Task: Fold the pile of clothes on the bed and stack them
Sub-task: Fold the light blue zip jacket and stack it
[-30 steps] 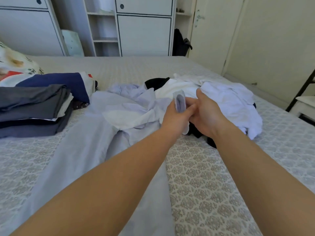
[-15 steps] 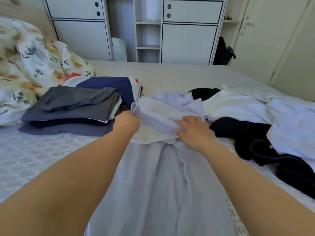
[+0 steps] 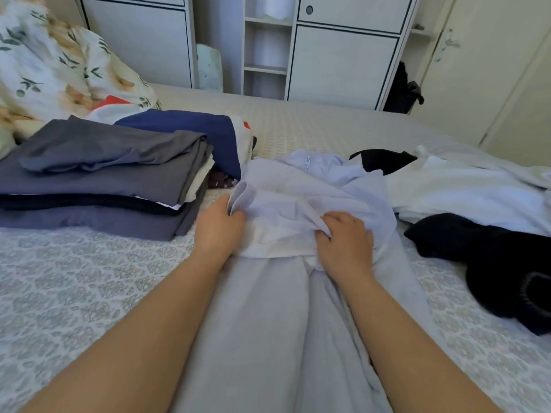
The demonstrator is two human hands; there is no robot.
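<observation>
So the person is done fiddling with that small grey item they were holding up a second ago over the white pile; it's out of both hands now, and they're turning to the pale lilac trousers spread down the middle of the bed. The left hand is pinching the rolled edge of the waistband at its left corner, while the right hand is curling its fingers into the bunched fabric on the other side. Since half a second ago the hands are barely shifting, just gripping deeper (looks like they're getting ready to straighten the top). The folded stack of grey and navy pieces is sitting just left of the trousers, and the unfolded white shirts and black garment are waiting on the right. Judging by that, there's plenty left to fold.
</observation>
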